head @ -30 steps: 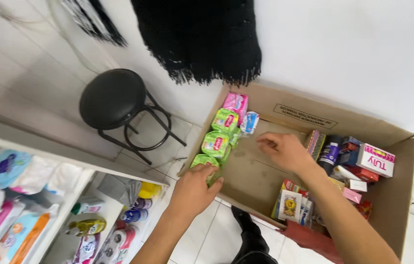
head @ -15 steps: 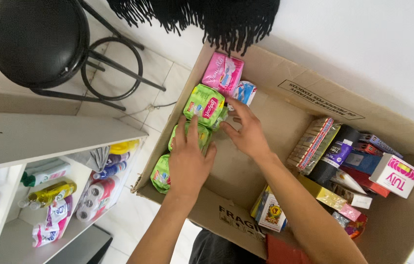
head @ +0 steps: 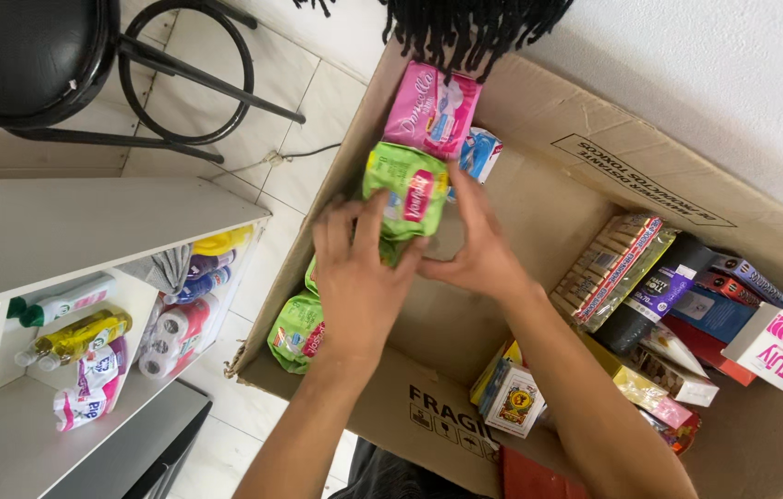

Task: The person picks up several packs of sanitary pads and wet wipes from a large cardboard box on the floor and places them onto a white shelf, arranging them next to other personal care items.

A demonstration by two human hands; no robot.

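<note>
Green soft packet (head: 407,192) with pink label, between both hands (head: 410,268).

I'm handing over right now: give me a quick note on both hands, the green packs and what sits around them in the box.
Left hand: fingers on the upper green pack, gripping its left side.
Right hand: flat against the same pack's right side, so both hands clasp it.
Pack sits inside the cardboard box, along its left wall, just below a pink pack and a blue-white pack.
Another green pack lies lower, by the left wrist.
Done: green pack clasped, not out of the box.
Left in the box: clothespin bundle and small cartons at right.
</note>
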